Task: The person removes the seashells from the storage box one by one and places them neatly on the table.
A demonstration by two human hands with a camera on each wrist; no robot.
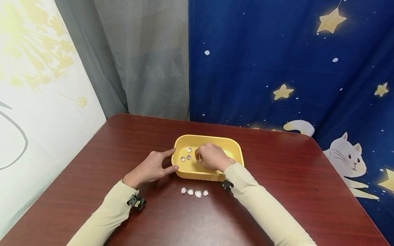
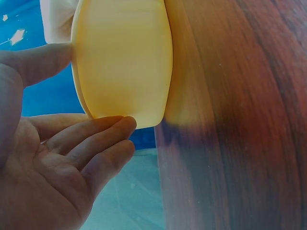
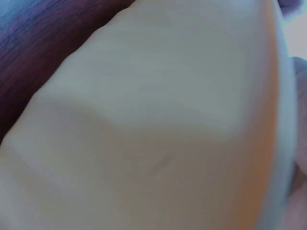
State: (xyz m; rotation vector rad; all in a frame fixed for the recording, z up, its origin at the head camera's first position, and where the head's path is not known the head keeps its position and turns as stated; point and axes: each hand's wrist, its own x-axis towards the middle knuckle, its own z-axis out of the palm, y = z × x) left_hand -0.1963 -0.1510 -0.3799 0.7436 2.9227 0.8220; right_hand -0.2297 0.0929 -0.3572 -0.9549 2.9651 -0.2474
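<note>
A yellow plastic tub (image 1: pixel 212 176) stands on the table in the head view. My left hand (image 1: pixel 150 167) touches its left end, thumb and fingers spread and fairly straight. In the left wrist view, that hand's fingers (image 2: pixel 103 136) lie against the tub's end wall (image 2: pixel 124 62). My right hand (image 1: pixel 212 157) reaches inside the tub with curled fingers, pinching a small seashell (image 1: pixel 199 160) that is mostly hidden by them. Several small seashells (image 1: pixel 189 157) lie in the tub's left part. Closer to me, a row of pale seashells (image 1: pixel 198 194) lies on the table.
The dark red-brown table (image 1: pixel 147 133) extends around the tub. Behind it hang a grey curtain (image 1: pixel 154 61) and a blue curtain (image 1: pixel 246 68) with stars. A white patterned cloth (image 1: pixel 46 102) is on the left. In the right wrist view, the tub's outer wall (image 3: pixel 158 105) fills most of the frame.
</note>
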